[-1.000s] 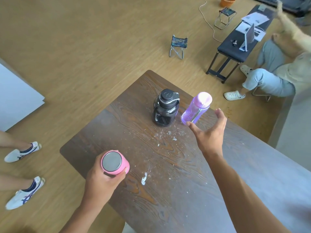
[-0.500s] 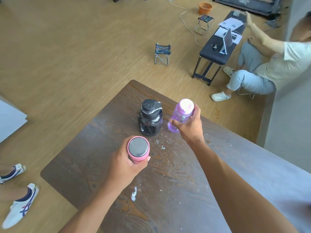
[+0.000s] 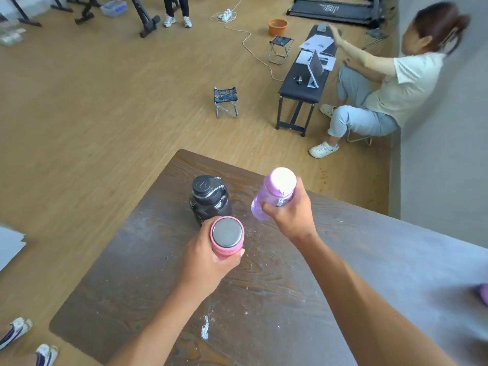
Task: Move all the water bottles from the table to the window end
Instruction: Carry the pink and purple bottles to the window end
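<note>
My left hand (image 3: pixel 208 257) grips a pink bottle (image 3: pixel 227 237) with a grey metal cap, held upright above the dark wooden table (image 3: pixel 148 262). My right hand (image 3: pixel 290 215) is closed around a translucent purple bottle (image 3: pixel 274 192) with a pale lid, tilted and lifted off the table. A black bottle (image 3: pixel 208 198) with a carry strap stands on the table near its far corner, just beyond the pink bottle and left of the purple one.
A person (image 3: pixel 383 85) sits by the wall at the right next to a black bench (image 3: pixel 303 83) with papers and a laptop. Two small folding stools (image 3: pixel 225 101) stand on the wooden floor. Shoes (image 3: pixel 15 332) show at the lower left.
My right hand reached the purple bottle, closed on it and lifted it. My left hand carried the pink bottle forward to just in front of the black bottle. The view has tilted up.
</note>
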